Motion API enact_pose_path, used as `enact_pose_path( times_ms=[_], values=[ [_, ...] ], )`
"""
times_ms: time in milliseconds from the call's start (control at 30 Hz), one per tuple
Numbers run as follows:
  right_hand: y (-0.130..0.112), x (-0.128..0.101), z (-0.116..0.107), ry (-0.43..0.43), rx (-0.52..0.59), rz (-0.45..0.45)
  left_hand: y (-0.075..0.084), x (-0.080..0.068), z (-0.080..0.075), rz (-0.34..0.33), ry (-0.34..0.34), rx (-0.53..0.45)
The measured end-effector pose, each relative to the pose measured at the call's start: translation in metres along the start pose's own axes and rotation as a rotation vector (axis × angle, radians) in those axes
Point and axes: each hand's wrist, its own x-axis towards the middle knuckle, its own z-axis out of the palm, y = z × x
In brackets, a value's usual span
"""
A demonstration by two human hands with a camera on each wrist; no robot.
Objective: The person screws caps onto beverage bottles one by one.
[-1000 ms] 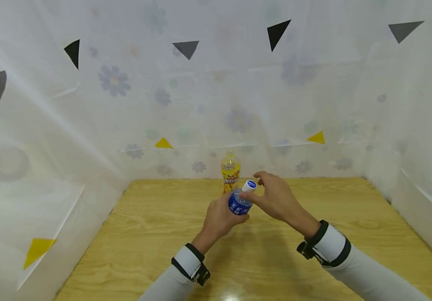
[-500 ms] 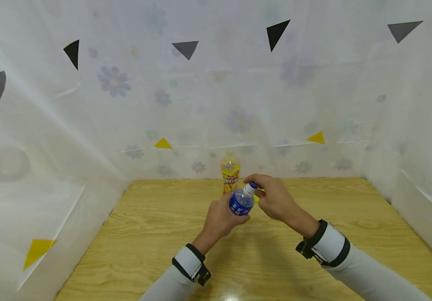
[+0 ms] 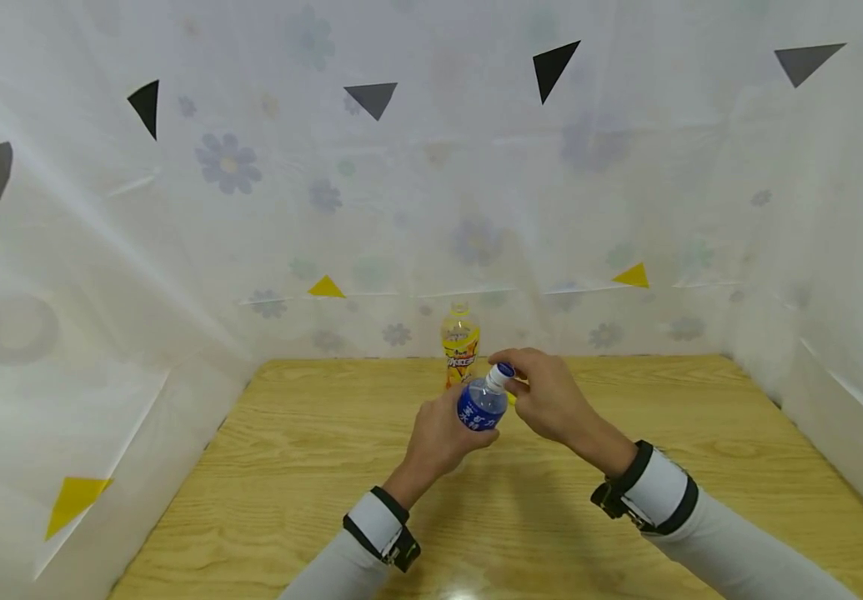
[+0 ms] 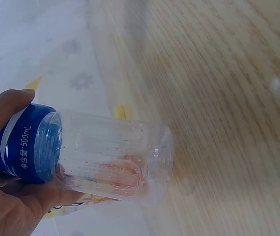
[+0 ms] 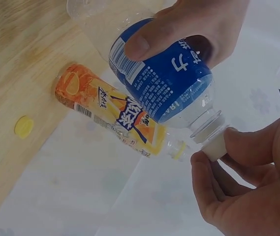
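My left hand (image 3: 434,437) grips a clear plastic bottle (image 3: 481,408) round its blue label, holding it tilted above the table. Thumb and fingers of my right hand (image 3: 554,404) pinch the white screw cap (image 5: 215,146) with a blue top, which sits on the bottle's neck. In the left wrist view the lower part of the bottle (image 4: 105,152) is see-through, with small droplets on it. Behind the hands stands a second bottle (image 3: 461,343) with a yellow and orange label; the right wrist view shows its mouth without a cap.
A yellow cap (image 5: 24,127) lies on the wooden table (image 3: 288,467) beside the second bottle, mostly hidden behind my right hand in the head view. White flower-patterned sheeting (image 3: 431,183) with dark and yellow triangles encloses the back and sides.
My right thumb has left the bottle's neck area, and the fingers have closed on the white cap. Over the last half second both hands have stayed almost still.
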Motion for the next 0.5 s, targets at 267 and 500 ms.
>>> enact_pose_path(
  times_ms=[267, 500],
  values=[
    [0.0023, 0.0001, 0.0034, 0.053, -0.013, 0.034, -0.0013, -0.0001, 0.0001, -0.009, -0.01, 0.015],
    [0.0047, 0.0007, 0.0043, 0.052, -0.006, 0.07, -0.0025, -0.0006, 0.0004, -0.003, -0.005, 0.025]
  ],
)
